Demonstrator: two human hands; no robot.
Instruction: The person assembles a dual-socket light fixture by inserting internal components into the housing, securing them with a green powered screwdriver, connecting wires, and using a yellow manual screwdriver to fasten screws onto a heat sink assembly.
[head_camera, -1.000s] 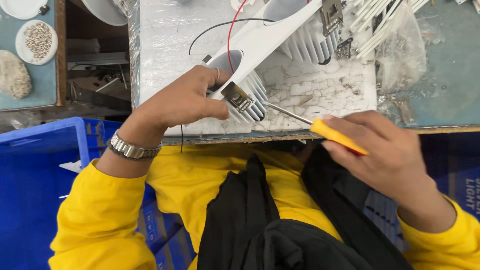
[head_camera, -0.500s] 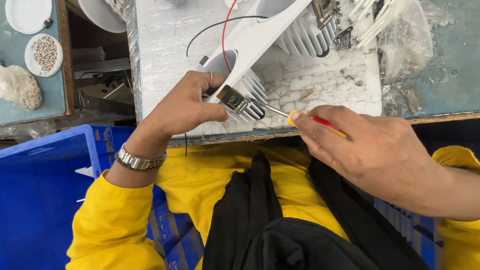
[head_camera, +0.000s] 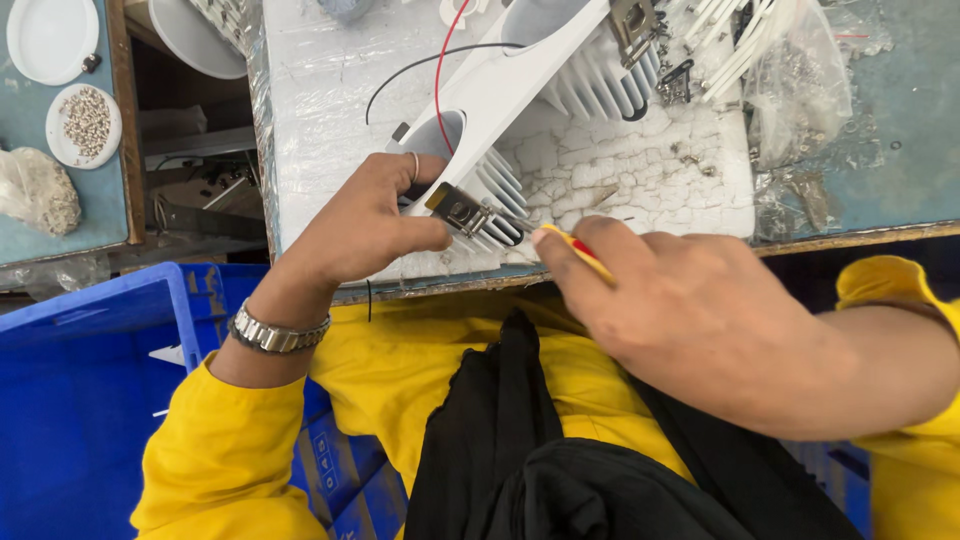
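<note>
**White lamp held down, screwdriver at its clip**

White and long, the lamp frame lies slanted on the white tabletop. The left hand bends its fingers around the near end of the frame. Its thumb and first finger pinch close beside a small metal clip. A ring sits on one finger, and a silver watch is on the wrist.

The right hand is closed tight around a yellow and red screwdriver. The thin metal tip touches the clip by the white fins. That arm comes in from the right, in a yellow sleeve.

Far left, a small white dish holds tiny screws. A bigger white dish sits behind it. A blue crate stands low on the left.
</note>
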